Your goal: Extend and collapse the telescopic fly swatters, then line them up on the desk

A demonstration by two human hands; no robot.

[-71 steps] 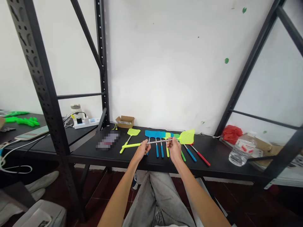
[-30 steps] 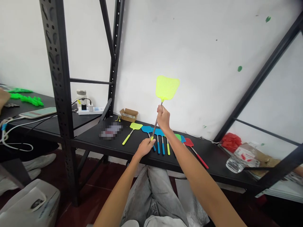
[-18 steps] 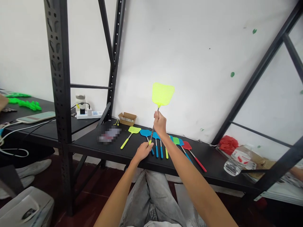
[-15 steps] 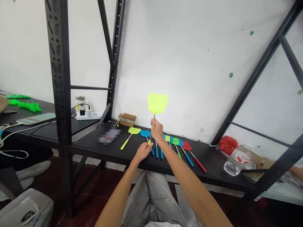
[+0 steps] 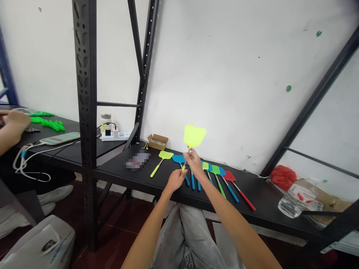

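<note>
A yellow fly swatter (image 5: 194, 135) is held up over the black shelf, its head raised against the white wall. My left hand (image 5: 176, 179) is closed around its yellow handle. Higher up, my right hand (image 5: 194, 161) grips the metal rod just below the head. Behind my hands lies a row of fly swatters: a yellow one (image 5: 156, 170) at the left end, a blue one (image 5: 178, 159) beside it, then more blue ones, a green one (image 5: 221, 188), and a red one (image 5: 246, 200) at the right end. My right hand and forearm cover parts of the middle ones.
At the back left of the shelf (image 5: 112, 172) are an open cardboard box (image 5: 157, 142) and a blurred packet (image 5: 137, 160). A clear bottle (image 5: 291, 205) and a red bag (image 5: 282, 176) lie at the right. Another person's hand (image 5: 17, 121) is over the left table, near a phone (image 5: 60, 138).
The held swatter has come down, and my right hand has lowered with it. The view has turned slightly left, and another person's hand now shows at the far left.
</note>
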